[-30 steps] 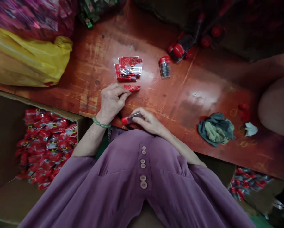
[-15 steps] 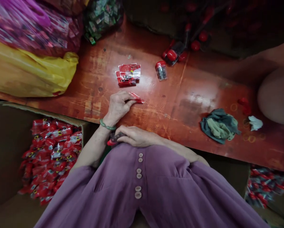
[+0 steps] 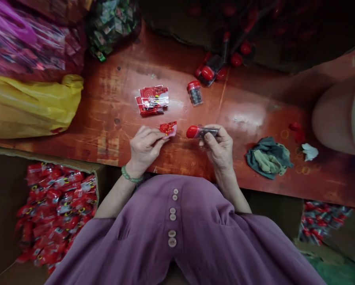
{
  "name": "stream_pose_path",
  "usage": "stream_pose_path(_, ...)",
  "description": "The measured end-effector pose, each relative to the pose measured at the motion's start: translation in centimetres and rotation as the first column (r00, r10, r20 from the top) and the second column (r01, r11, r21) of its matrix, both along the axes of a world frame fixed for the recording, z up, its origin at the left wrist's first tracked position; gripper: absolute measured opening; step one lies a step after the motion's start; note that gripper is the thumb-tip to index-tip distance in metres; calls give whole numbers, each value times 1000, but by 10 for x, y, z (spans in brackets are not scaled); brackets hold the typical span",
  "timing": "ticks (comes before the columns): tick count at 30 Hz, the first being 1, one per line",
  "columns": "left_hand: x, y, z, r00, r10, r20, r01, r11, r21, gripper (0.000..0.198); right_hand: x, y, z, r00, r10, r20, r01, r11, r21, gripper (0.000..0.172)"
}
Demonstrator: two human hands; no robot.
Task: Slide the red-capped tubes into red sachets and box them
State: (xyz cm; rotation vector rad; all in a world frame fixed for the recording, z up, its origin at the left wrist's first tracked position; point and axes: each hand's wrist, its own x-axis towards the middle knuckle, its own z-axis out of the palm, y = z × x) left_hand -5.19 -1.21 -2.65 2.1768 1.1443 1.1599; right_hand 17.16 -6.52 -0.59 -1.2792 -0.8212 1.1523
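Note:
My left hand (image 3: 144, 148), with a green bead bracelet at the wrist, pinches a small red printed packet (image 3: 169, 129) just above the table. In my right hand (image 3: 220, 146) is a clear plastic bottle with a red cap (image 3: 199, 132), dark contents inside. It lies sideways, its cap pointing left toward the packet, a gap between them. Beyond my left hand is a small stack of red printed packets (image 3: 153, 99). A second red-capped bottle (image 3: 195, 93) lies on the table to the right of that stack.
More red-capped containers (image 3: 210, 71) spill from a dark box at the back. A yellow bag (image 3: 32, 107) and a bag of green packets (image 3: 115, 23) stand left. A crumpled cloth (image 3: 269, 157) and a pale bucket (image 3: 337, 114) are right. Below left, a carton (image 3: 98, 174) holds red packages.
My right hand has moved from my lap, up and right over the table, bringing the bottle along. The packet in my left hand now shows its printed face more. The view has shifted slightly.

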Motion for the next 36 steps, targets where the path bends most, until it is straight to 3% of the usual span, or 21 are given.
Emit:
stream_pose_path(3, 3, -6, -10, 979, -54, -195, 77, 991, 110, 9, -7, 8, 1, 999, 16, 51, -17, 1000, 14, 27)
stream_pose_path(7, 5, -13, -15, 952, -71, -298, 101, 991, 88, 16, -17, 17, -13, 979, 81, 186, -75, 996, -38, 27)
stream_pose_path(12, 3, -14, -6, 953, -127, -275, 107, 990, -89, 21, -24, 16, -28, 870, 125, 477, -121, 992, -39, 23)
stream_pose_path(17, 0, -11, 3, 982, -123, -141, 95, 978, -187, 16, -25, 16, -29, 841, 96, 532, -96, 995, -28, 23)
stream_pose_path(23, 0, -13, 16, 1000, -6, 24, 10, 985, -172, 5, -12, 12, -7, 963, 40, 265, -24, 998, -63, 30)
stream_pose_path(27, 0, -15, 23, 998, -39, 44, 44, 991, -129, 4, -6, -4, 15, 957, 61, 284, -64, 998, 0, 26)
stream_pose_path(31, 1, -16, 28, 996, -71, 50, 76, 991, -110, 5, -7, -13, 25, 910, 129, 395, -160, 986, 47, 20)
stream_pose_path(36, 0, -16, 26, 992, -109, 59, 116, 984, -138, 6, -5, -12, 33, 738, 275, 616, -381, 924, 43, 12)
